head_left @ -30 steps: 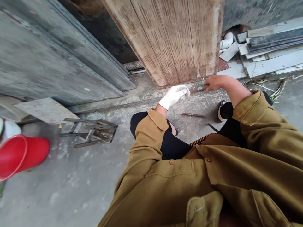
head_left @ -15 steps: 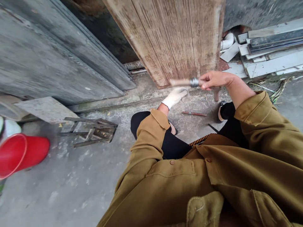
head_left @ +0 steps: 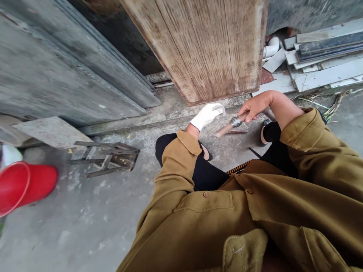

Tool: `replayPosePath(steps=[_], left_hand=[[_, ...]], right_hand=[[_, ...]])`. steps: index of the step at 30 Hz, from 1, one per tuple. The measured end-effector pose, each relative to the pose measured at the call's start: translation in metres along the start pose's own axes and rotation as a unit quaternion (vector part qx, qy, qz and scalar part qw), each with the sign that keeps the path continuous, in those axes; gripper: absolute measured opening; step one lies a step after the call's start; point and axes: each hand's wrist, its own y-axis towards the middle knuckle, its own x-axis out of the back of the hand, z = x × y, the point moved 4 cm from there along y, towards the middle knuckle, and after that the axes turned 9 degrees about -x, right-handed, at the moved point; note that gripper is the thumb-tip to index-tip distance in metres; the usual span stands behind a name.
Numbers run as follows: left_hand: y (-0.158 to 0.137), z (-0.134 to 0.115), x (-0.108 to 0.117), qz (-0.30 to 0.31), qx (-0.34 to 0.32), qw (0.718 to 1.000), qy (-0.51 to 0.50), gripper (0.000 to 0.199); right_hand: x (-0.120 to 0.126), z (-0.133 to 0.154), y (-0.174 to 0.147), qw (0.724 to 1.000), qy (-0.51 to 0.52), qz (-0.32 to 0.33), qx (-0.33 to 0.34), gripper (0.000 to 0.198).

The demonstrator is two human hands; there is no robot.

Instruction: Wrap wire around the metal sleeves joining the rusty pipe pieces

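Note:
My right hand (head_left: 255, 105), bare, is closed around a wooden stick (head_left: 225, 130) with silvery wire (head_left: 236, 121) wound about it. Its free end points down and left, over the concrete close to the doorstep. My left hand (head_left: 208, 115) wears a white knit glove. The gloved fingers are bent together near the bottom edge of a wooden door panel (head_left: 210, 56); what they hold, if anything, I cannot make out. A thin reddish-brown rod (head_left: 238, 132) lies on the ground, partly behind the wooden stick.
At the left are a small wooden stool (head_left: 109, 158) on its side, a red bucket (head_left: 42, 179) lying over and a flat board (head_left: 53, 132). A stack of boards (head_left: 329, 71) and a white pipe elbow (head_left: 272, 47) are at the right. Grey panels (head_left: 85, 68) stand upper left.
My right hand has turned the wooden stick, so its free end has swung down from the door's bottom edge toward the ground. The gloved left hand stays nearly in place.

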Motion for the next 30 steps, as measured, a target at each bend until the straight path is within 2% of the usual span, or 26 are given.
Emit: replayPosePath(steps=[2,5,8,10,12,15,17,18,20,22,23,24,26,30], left_hand=[[0.002,0.002,-0.002,-0.024,0.012,1.000,-0.008,0.018],[0.002,0.001,-0.010,-0.046,0.039,0.998,-0.033,0.021],[-0.003,-0.004,-0.022,0.019,0.051,0.997,-0.051,0.025],[-0.006,-0.009,-0.030,0.060,0.047,0.995,-0.061,0.026],[-0.009,-0.015,-0.036,0.092,0.044,0.992,-0.070,0.027],[-0.012,-0.026,-0.043,0.132,0.040,0.987,-0.084,0.031],[-0.012,-0.031,-0.042,0.144,0.034,0.986,-0.081,0.032],[-0.012,-0.032,-0.040,0.140,0.031,0.987,-0.073,0.031],[-0.011,-0.028,-0.031,0.110,0.023,0.993,-0.046,0.029],[-0.008,-0.020,-0.019,0.063,0.016,0.998,-0.022,0.027],[-0.007,-0.014,-0.013,0.041,0.015,0.999,-0.016,0.026],[-0.005,-0.008,-0.008,0.023,0.014,1.000,-0.012,0.026],[-0.003,0.003,-0.001,-0.004,0.021,1.000,-0.010,0.026],[0.002,0.015,0.004,-0.045,0.024,0.999,0.004,0.025]], right_hand=[[0.005,0.005,-0.010,0.997,0.052,-0.032,0.056,0.044],[0.015,0.006,-0.018,0.978,0.118,-0.130,0.109,0.053],[0.025,0.004,-0.018,0.937,0.200,-0.256,0.130,0.052],[0.031,-0.001,-0.013,0.905,0.239,-0.333,0.110,0.049],[0.038,-0.011,-0.007,0.883,0.240,-0.399,0.059,0.048],[0.048,-0.028,0.002,0.870,0.152,-0.467,-0.051,0.042],[0.048,-0.035,0.009,0.886,0.044,-0.446,-0.117,0.034],[0.043,-0.036,0.014,0.905,-0.009,-0.401,-0.142,0.030],[0.026,-0.035,0.024,0.953,-0.081,-0.242,-0.165,0.024],[0.004,-0.027,0.026,0.984,-0.096,-0.063,-0.139,0.025],[-0.004,-0.020,0.024,0.991,-0.084,-0.001,-0.108,0.028],[-0.009,-0.013,0.021,0.995,-0.065,0.034,-0.070,0.033],[-0.008,0.000,0.013,0.999,-0.019,0.038,0.010,0.042],[0.007,0.008,-0.004,0.993,0.033,-0.031,0.109,0.048]])
